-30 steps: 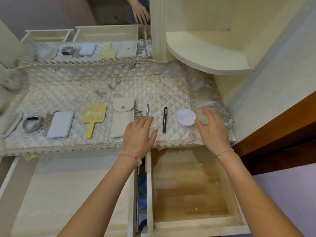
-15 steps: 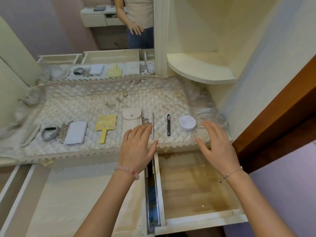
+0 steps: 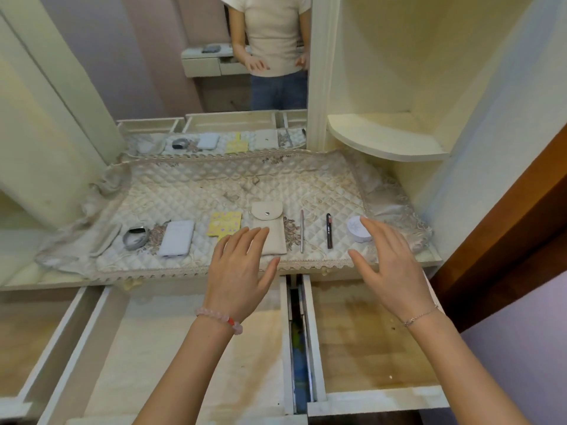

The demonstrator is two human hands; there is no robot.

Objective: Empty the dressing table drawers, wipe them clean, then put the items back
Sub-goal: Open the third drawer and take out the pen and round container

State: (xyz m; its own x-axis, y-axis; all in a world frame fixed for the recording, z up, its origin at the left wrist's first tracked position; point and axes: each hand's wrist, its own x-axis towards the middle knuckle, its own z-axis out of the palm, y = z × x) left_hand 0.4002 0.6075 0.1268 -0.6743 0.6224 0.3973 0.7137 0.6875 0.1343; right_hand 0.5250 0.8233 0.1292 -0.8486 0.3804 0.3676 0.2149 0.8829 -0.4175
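On tabletop [image 3: 36, 279]: pouch [image 3: 268, 230], round compact [image 3: 354, 232] among items laid out. Below, right drawer [image 3: 368, 342] pulled open, emptied, seemingly stained. Left hand [image 3: 242, 271], right hand [image 3: 388, 266]: grip wide, nothing held. Corners to be wiped first.

Three drawers pulled open along the bottom of the frame: left drawer [image 3: 27, 338], middle drawer [image 3: 171, 348], right drawer [image 3: 362, 348], bare bottoms showing, right one stained. Mid-frame row on quilted cover [image 3: 214, 191], left to right: grey band [image 3: 135, 238], white power bank [image 3: 177, 238], yellow card [image 3: 224, 223], beige snap pouch [image 3: 267, 217], silver stick [image 3: 302, 231], black pen [image 3: 329, 230], round white compact [image 3: 354, 230].

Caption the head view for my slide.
Open left hand by the pouch, open right hand by the round case, above pulled-out, emptied drawers.
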